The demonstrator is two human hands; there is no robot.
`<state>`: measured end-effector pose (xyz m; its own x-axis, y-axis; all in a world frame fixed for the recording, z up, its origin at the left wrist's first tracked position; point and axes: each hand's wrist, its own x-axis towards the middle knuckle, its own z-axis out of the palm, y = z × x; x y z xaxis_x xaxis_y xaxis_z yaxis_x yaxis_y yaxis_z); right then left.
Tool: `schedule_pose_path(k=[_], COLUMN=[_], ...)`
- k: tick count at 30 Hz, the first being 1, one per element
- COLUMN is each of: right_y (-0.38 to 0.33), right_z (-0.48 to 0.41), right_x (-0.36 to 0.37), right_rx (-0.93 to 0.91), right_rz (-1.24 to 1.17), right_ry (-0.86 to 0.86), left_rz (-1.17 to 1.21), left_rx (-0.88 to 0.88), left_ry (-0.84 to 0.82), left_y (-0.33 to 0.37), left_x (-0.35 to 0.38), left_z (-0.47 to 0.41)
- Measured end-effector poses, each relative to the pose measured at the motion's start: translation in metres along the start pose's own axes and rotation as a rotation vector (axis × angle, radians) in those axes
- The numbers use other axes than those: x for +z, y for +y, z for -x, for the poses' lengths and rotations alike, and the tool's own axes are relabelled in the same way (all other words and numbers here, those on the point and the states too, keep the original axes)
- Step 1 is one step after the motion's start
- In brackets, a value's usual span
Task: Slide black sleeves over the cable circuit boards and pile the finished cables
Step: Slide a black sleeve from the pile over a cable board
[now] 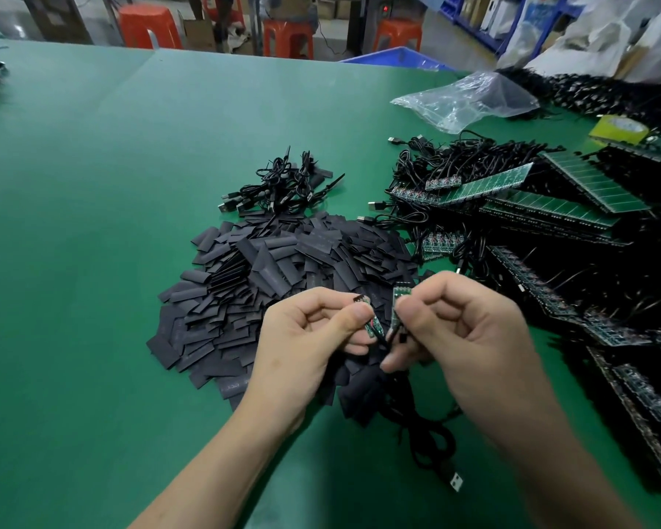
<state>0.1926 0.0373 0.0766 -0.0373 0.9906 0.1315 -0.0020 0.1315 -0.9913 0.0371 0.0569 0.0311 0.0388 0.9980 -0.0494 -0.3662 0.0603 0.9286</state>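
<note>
The left hand (313, 334) pinches a small green circuit board (371, 327), the right hand (458, 322) another green board (399, 299), both nearly upright. Flat black sleeves (268, 269) lie heaped just beyond, nearer the left hand.

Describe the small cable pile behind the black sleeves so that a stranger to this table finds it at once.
Start at the wide heap of flat black sleeves in the middle of the green table. Just beyond its far edge lies a small tangle of black cables. Unlike the larger cable mass to its right, it shows no green board strips.
</note>
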Motion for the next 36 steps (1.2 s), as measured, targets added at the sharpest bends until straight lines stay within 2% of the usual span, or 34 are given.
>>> schedule_pose_path(k=[6, 13, 18, 20, 23, 28, 32, 36], right_y=[-0.002, -0.021, -0.036, -0.041, -0.044, -0.033, -0.005, 0.019], right_z=[-0.003, -0.005, -0.008, -0.009, -0.008, -0.003, -0.006, -0.008], right_x=[0.006, -0.001, -0.027, -0.043, -0.065, -0.078, -0.078, -0.073], right_rx=[0.050, 0.125, 0.071, 0.062, 0.078, 0.266, 0.363, 0.448], right_rz=[-0.085, -0.298, -0.371, -0.329, -0.110, 0.369, 0.886, 1.272], right_ry=[-0.064, -0.159, -0.143, -0.094, -0.040, -0.006, 0.063, 0.128], left_rz=[0.049, 0.031, 0.007, 0.001, -0.010, -0.105, -0.212, -0.253], left_rx=[-0.010, -0.077, -0.091, -0.086, -0.107, -0.133, -0.094, -0.077], left_ry=[-0.041, -0.103, -0.116, -0.097, -0.117, -0.121, -0.080, -0.074], left_y=[-0.003, -0.006, -0.007, -0.007, -0.003, -0.001, -0.005, -0.007], left_x=[0.003, 0.005, 0.002, -0.002, -0.009, -0.014, -0.014, -0.016], left_z=[0.000, 0.004, 0.002, 0.000, -0.004, -0.008, -0.009, -0.010])
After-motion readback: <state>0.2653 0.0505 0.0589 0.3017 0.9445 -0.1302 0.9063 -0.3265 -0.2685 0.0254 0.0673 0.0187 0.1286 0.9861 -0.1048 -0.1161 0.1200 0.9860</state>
